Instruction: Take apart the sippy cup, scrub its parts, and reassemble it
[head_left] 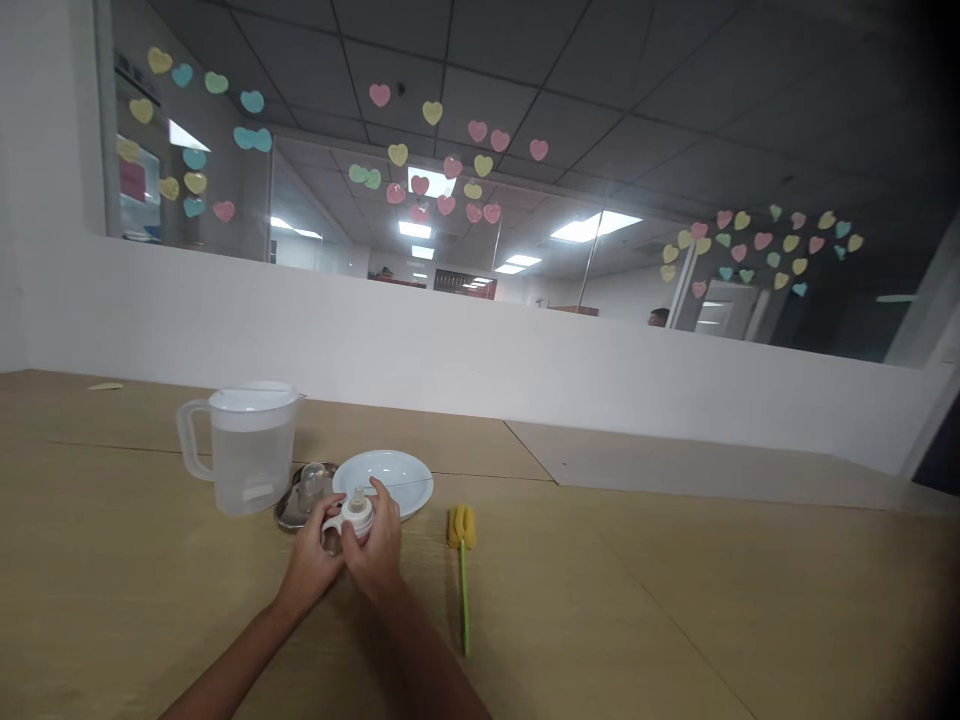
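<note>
Between my two hands is a white baby bottle top (357, 515), a collar with a clear nipple pointing up and a white loop handle at its left. My left hand (313, 555) grips it by the handle side. My right hand (379, 535) has its fingers curled round the right side of the collar. Whether a bottle body hangs below is hidden by my hands. Just behind them, a clear dome cap (312, 485) rests on a small metal tray (289, 510). A white plate (394, 462) lies directly beyond my right hand.
A lidded plastic pitcher (253, 455) holding clear liquid stands at the left. To the right of my hands lies a yellow sponge brush (463, 530) with a green handle. A white wall (375, 345) with a window above borders the wooden table (637, 600).
</note>
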